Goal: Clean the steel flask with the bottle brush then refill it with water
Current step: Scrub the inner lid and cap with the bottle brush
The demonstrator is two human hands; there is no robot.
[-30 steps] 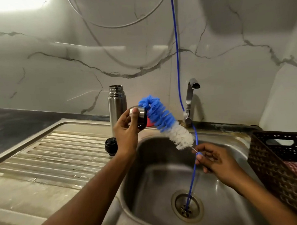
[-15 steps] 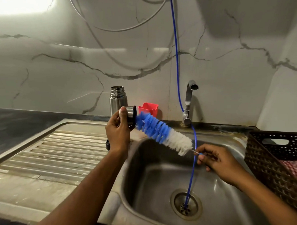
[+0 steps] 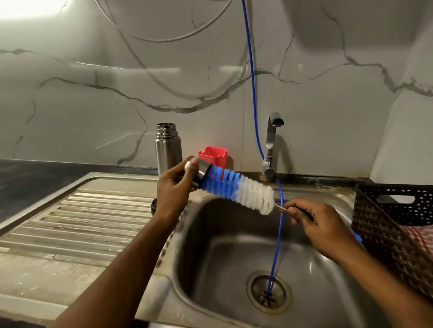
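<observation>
Since a second ago the blue-and-white bristled bottle brush [image 3: 236, 190] has dropped lower and its blue tip now sits pushed into the small steel flask cap [image 3: 200, 175], so scrubbing of the cap looks under way. Left hand [image 3: 173, 188] curls round that cap above the steel sink [image 3: 214, 250]. Right hand [image 3: 319, 223] pinches the brush's wire handle. Behind the left hand, untouched, the tall steel flask [image 3: 168, 148] stands upright and uncapped on the sink's back ledge; by my reading, it awaits refilling.
</observation>
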